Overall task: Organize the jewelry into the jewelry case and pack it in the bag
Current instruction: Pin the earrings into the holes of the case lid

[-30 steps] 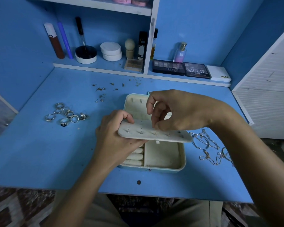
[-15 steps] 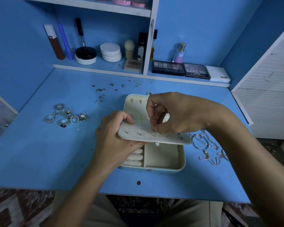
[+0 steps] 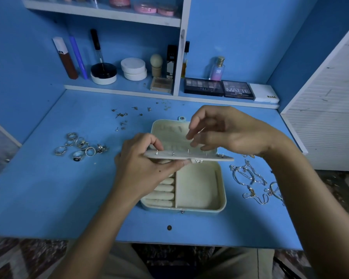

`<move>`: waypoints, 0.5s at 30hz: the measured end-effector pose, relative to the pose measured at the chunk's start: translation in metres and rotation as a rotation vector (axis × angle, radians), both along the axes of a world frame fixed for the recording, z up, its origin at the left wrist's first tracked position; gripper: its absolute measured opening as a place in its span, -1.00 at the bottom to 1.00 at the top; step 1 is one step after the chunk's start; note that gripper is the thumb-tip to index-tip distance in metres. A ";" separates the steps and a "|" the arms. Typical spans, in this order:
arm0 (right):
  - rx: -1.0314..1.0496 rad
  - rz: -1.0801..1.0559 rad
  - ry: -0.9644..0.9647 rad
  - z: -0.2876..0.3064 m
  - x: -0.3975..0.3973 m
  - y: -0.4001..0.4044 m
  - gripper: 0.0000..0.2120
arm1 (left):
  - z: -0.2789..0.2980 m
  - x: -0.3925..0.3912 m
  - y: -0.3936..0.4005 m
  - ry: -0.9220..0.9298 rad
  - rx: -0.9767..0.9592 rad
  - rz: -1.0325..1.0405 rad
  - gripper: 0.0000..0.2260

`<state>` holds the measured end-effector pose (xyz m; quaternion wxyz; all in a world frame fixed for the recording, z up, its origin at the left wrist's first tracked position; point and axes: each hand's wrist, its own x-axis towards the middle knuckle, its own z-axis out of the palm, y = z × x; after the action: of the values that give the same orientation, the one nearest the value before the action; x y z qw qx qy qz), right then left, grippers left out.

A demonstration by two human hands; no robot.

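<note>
Above the open jewelry case [image 3: 201, 190], your left hand [image 3: 141, 166] grips the earring panel [image 3: 189, 157]; right hand [image 3: 226, 131] hovers released. Tilting it risks shedding studs.

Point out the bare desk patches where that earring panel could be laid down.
Bare desk: the front left corner, below the rings and left of the jewelry case; also the front strip between case and desk edge. Crowded: rings at left, loose earring studs behind, chains and bracelets right of the case.
</note>
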<state>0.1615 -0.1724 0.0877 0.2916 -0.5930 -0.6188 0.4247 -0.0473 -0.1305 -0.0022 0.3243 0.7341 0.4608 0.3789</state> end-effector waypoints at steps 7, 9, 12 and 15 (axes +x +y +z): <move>0.209 -0.260 0.263 -0.022 0.018 -0.004 -0.74 | 0.012 0.008 0.025 0.081 -0.149 0.007 -0.35; 0.242 -0.309 0.303 -0.029 0.018 -0.002 -0.63 | 0.015 0.010 0.032 0.090 -0.200 -0.005 -0.25; 0.285 -0.384 0.348 -0.040 0.016 0.002 -0.58 | 0.015 0.013 0.045 0.078 -0.213 -0.060 -0.29; 0.307 -0.465 0.360 -0.047 0.013 0.007 -0.61 | 0.014 0.016 0.058 0.129 -0.185 -0.139 -0.38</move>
<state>0.1745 -0.1650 0.0410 0.5712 -0.5832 -0.4622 0.3465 -0.0312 -0.0729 0.0118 0.3857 0.7542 0.4615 0.2635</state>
